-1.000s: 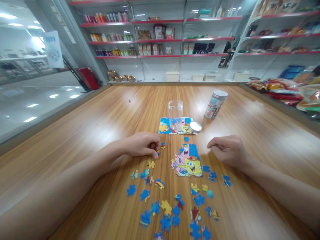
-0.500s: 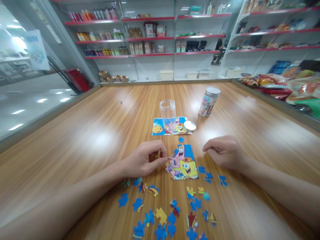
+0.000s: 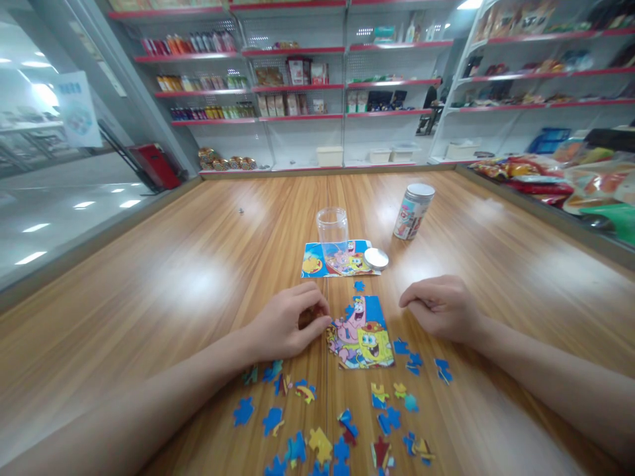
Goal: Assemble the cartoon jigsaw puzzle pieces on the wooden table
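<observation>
Wooden table (image 3: 278,205), ragged-edged pink-yellow-blue puzzle (image 3: 373,342)

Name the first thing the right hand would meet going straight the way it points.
Probably the joined puzzle section, near its far right corner; the right hand's height is unclear.

From head height, 1 camera looks forward and down along the table (image 3: 268,238), with the left hand (image 3: 292,322) and right hand (image 3: 441,309) fairly near; its wide view reaches beyond the table's far edge to the shelves (image 3: 300,118).
</observation>
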`<state>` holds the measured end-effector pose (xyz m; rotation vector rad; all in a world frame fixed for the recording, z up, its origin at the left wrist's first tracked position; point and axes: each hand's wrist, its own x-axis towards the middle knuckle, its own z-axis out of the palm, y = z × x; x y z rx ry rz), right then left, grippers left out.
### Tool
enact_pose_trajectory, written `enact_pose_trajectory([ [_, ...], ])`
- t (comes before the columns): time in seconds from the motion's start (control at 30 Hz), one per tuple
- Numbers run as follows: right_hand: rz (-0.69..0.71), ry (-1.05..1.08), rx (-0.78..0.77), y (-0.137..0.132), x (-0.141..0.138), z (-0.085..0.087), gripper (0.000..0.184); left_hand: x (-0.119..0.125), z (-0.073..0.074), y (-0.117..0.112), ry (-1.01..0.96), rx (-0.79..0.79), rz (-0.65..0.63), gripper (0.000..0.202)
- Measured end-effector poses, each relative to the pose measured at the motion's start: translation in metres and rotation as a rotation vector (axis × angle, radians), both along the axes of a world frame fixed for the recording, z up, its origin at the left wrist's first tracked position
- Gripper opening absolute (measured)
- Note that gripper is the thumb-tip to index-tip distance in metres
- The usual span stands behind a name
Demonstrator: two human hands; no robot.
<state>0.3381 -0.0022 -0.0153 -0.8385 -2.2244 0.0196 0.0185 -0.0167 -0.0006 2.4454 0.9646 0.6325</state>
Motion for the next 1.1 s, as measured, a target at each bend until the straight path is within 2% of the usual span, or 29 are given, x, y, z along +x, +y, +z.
enact_pose_trajectory([
  [0.13,0.002,-0.002,-0.007,0.000,-0.001,0.001,0.022,-0.001,0.002,0.000,0.066,0.019,-0.084,0.017],
  [0.5,0.076,-0.026,0.087,-0.006,-0.006,-0.001,0.022,-0.006,-0.002,0.002,-0.016,0.077,-0.109,0.009],
  [0.6,0.092,-0.029,0.096,-0.007,-0.008,0.000,0.022,-0.008,-0.001,0.001,-0.028,0.163,-0.230,0.011],
  [0.7,0.175,-0.090,0.079,-0.011,-0.011,0.005,0.027,-0.008,0.001,0.001,0.051,0.256,-0.358,0.013],
  [0.83,0.297,-0.274,0.036,-0.021,-0.019,0.009,0.034,-0.006,0.002,0.001,0.081,0.291,-0.388,0.015],
  [0.93,0.278,-0.333,0.033,-0.025,-0.023,0.007,0.032,-0.007,0.002,0.001,0.094,0.325,-0.437,0.019],
  [1.1,0.275,-0.313,0.016,-0.022,-0.023,0.003,0.033,-0.008,0.009,0.000,0.173,0.378,-0.479,0.022],
])
